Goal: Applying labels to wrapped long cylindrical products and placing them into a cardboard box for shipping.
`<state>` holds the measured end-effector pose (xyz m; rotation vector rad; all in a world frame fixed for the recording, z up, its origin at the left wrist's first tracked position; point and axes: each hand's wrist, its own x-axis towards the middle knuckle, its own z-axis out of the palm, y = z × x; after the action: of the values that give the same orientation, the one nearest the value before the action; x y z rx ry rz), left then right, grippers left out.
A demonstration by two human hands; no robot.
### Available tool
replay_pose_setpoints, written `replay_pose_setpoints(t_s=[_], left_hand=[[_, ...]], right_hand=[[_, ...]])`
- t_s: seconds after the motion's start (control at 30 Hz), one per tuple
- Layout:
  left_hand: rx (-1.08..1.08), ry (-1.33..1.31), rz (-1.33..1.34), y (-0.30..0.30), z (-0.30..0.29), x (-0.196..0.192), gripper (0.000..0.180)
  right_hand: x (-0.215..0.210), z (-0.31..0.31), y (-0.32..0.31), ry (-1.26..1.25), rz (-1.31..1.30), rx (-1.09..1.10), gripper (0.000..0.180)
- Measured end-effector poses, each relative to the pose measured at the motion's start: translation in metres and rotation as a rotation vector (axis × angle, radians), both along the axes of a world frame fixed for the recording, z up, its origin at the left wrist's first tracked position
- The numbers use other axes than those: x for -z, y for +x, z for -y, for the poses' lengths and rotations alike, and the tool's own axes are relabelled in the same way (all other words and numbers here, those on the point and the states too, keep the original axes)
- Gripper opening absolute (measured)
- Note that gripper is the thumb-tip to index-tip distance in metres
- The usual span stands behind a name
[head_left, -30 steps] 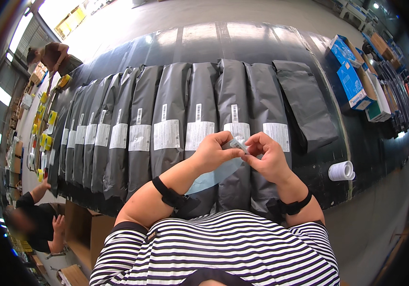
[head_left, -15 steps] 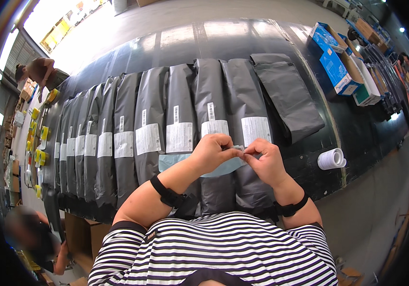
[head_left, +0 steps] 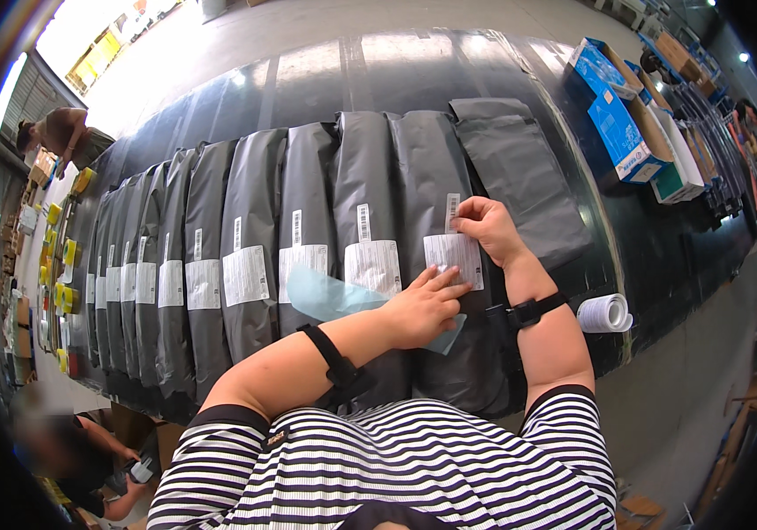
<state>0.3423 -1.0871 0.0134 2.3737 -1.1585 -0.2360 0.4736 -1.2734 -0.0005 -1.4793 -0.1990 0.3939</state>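
Note:
A row of several dark grey mailer bags [head_left: 246, 221] lies overlapping on a black table [head_left: 308, 71], most with white labels. On the second bag from the right [head_left: 436, 177], my left hand [head_left: 427, 305] presses flat on the lower edge of a white label [head_left: 456, 258]. My right hand [head_left: 484, 225] pinches the label's top edge against that bag. A pale blue backing sheet [head_left: 325, 296] lies under my left forearm. The rightmost bag [head_left: 524, 177] bears no label.
A roll of white labels [head_left: 605, 313] sits at the table's near right edge. Blue and white cartons [head_left: 621, 119] stand at the far right. One person [head_left: 56, 132] stands at the far left end, another person [head_left: 87, 455] crouches lower left.
My hands were together above the bags, peeling a label off its backing. Now they are apart, and the label is down on the second bag from the right.

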Motion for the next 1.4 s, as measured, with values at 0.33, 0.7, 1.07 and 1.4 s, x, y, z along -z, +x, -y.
replay_pose_setpoints(t_s=[0.33, 0.7, 1.07, 1.4], left_hand=[[-0.015, -0.010, -0.029, 0.002, -0.002, 0.001, 0.019], [-0.025, -0.023, -0.041, 0.001, -0.002, 0.001, 0.018], [-0.024, -0.036, -0.037, 0.001, -0.002, 0.000, 0.018], [-0.029, -0.037, -0.048, 0.001, -0.004, 0.000, 0.017]], right_hand=[[0.014, -0.004, 0.007, -0.062, 0.015, 0.010, 0.008], [0.018, -0.005, 0.005, -0.057, 0.030, 0.013, 0.007], [0.012, -0.007, -0.004, -0.263, 0.217, 0.023, 0.008], [0.003, -0.007, 0.000, -0.404, 0.633, 0.034, 0.039]])
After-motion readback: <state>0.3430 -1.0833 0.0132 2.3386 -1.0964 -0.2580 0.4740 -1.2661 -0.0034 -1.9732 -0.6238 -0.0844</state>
